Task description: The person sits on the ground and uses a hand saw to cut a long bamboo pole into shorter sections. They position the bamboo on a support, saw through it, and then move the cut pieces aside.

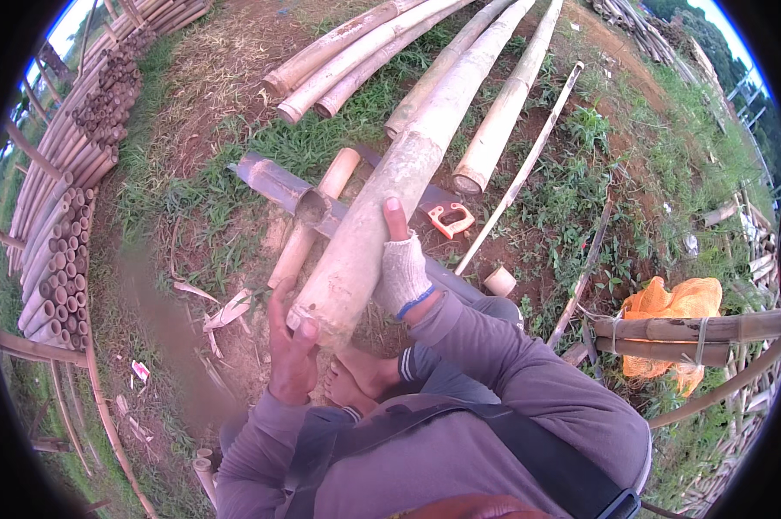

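A thick, pale bamboo pole (377, 208) slants from in front of my body away to the upper right. My bare left hand (292, 355) grips its near end, thumb and fingers on either side. My right hand (401, 268), in a white fingerless knit glove with a blue cuff, holds the pole's right side a little farther up. Its thumb points along the bamboo, and its other fingers are hidden. Under the pole lie a dark split bamboo piece (273, 181) and a short tan length (296, 251). Just right of it rests a saw's orange handle (450, 219).
Several cut bamboo poles (511, 104) lie ahead on grass and soil. A thin stick (524, 169) and a short bamboo offcut (499, 281) are to the right. Bamboo stacks (57, 259) line the left. An orange mesh bag (680, 298) hangs by lashed bamboo rails (693, 327).
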`<move>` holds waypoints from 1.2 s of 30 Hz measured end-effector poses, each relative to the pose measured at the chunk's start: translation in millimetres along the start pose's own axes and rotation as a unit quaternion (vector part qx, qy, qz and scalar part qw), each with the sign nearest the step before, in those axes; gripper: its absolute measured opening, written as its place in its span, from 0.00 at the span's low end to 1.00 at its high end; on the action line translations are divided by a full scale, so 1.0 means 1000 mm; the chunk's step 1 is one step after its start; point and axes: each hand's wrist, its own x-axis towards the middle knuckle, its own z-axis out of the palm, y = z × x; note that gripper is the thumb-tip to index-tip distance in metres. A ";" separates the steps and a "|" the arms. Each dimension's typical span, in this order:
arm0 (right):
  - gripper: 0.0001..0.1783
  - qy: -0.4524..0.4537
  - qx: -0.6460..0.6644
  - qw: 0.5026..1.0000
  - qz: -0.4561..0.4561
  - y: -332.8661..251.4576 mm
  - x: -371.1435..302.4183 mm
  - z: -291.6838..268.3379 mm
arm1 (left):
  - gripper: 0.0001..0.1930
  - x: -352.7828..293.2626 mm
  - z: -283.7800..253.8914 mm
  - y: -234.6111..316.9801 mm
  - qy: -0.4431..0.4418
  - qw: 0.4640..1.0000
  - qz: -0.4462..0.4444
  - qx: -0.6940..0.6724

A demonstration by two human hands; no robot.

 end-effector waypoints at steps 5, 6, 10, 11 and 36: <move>0.43 -0.041 -0.022 0.999 -0.005 0.149 -0.047 0.090 | 0.41 -0.069 -0.139 0.058 0.235 0.951 0.129 0.151; 0.46 -0.089 -0.099 0.991 -0.007 0.166 -0.061 0.107 | 0.39 -0.084 -0.176 0.072 0.264 0.925 0.136 0.236; 0.43 -0.235 -0.145 0.957 0.091 0.220 -0.070 0.096 | 0.36 -0.119 -0.294 0.081 0.338 0.905 0.057 0.252; 0.42 -0.300 -0.160 0.926 0.166 0.216 -0.056 0.083 | 0.35 -0.139 -0.308 0.076 0.364 0.906 0.060 0.208; 0.64 -0.091 0.034 0.994 0.057 0.129 0.136 -0.009 | 0.32 -0.154 -0.307 -0.013 0.480 0.858 -0.152 0.105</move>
